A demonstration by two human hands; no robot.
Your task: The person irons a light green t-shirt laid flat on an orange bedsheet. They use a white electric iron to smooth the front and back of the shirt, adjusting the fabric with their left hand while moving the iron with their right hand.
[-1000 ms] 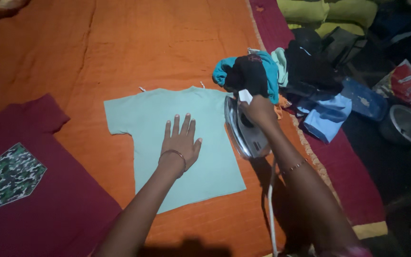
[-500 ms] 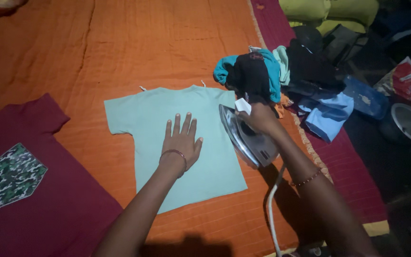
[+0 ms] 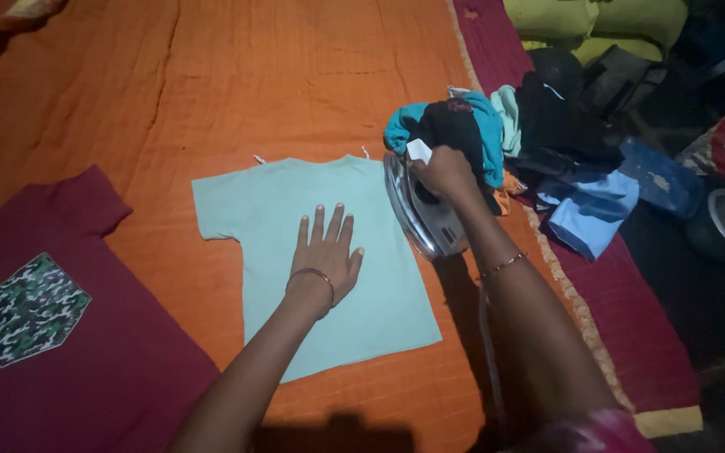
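Behind the right hand (image 3: 444, 172), the iron's (image 3: 419, 214) handle seems gripped, hidden.

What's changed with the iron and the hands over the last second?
The right hand has carried the iron out toward the bottom right and then back up, so it now sits tilted at the upper right edge of the pale green shirt, close to the pile of clothes. The grip on the handle stayed. The left hand stayed flat on the shirt, which did not visibly shift on the orange cloth.
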